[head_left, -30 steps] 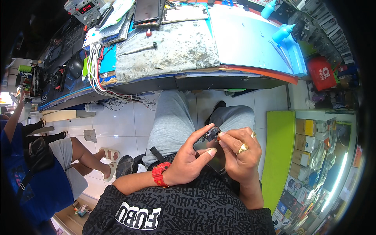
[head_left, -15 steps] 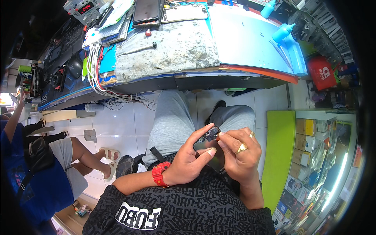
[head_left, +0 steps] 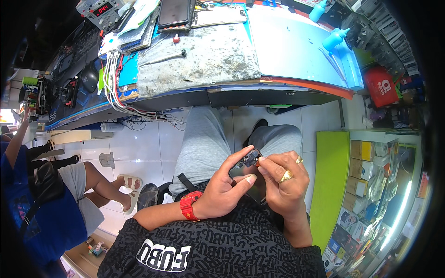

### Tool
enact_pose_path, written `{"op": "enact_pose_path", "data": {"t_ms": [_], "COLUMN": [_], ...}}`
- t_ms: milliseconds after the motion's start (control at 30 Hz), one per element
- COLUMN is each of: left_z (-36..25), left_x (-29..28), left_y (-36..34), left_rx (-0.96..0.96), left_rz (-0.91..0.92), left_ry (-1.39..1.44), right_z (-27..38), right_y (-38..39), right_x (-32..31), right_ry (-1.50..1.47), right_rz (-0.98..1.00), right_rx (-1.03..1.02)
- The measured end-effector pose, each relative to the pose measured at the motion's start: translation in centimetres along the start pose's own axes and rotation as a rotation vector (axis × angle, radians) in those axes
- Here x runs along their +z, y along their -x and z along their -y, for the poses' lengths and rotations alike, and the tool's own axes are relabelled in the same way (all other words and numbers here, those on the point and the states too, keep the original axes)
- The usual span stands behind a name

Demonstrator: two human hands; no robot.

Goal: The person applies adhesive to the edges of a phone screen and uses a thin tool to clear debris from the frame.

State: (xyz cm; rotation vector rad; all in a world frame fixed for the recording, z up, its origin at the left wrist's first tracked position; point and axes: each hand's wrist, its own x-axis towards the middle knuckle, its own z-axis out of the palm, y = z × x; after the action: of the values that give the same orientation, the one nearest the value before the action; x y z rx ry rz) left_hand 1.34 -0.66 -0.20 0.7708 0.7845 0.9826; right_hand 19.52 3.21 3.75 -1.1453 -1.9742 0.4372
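Note:
Above my lap, my left hand is wrapped round a dark smartphone with its inner parts exposed at the top end. The thumb lies along its near side and the fingers along the far edge. My right hand is pinched at the phone's upper right corner, thumb and forefinger together against the exposed parts. Whatever sits between those fingertips is too small or hidden to make out. The phone's lower part is partly covered by both hands.
Ahead stands a workbench with a stained grey mat, a screwdriver-like tool, phones, a blue mat and blue bottles. White cables hang off its edge. A glass display case stands right; another person is left.
Almost nothing differs. My right fingertips shift very slightly at the phone's corner, while my left hand keeps its hold.

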Motion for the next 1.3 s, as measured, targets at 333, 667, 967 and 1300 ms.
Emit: {"op": "enact_pose_path", "data": {"t_ms": [333,667,967,1300], "left_z": [-0.05,-0.21,-0.01,-0.07], "left_x": [0.00,0.04,-0.10,-0.15], "left_y": [-0.02,-0.16,-0.22,-0.19], "left_rx": [0.015,0.015,0.045,0.029], "left_rz": [0.007,0.002,0.008,0.006], "left_ry": [0.001,0.006,-0.002,0.007], "right_z": [-0.15,-0.12,0.02,0.20], "right_y": [0.07,-0.05,-0.09,-0.16], "right_x": [0.10,0.07,0.19,0.37], "right_ry": [0.009,0.018,0.026,0.033], "right_rz": [-0.011,-0.004,-0.005,-0.001], "right_rx": [-0.025,-0.040,-0.055,-0.044]}}
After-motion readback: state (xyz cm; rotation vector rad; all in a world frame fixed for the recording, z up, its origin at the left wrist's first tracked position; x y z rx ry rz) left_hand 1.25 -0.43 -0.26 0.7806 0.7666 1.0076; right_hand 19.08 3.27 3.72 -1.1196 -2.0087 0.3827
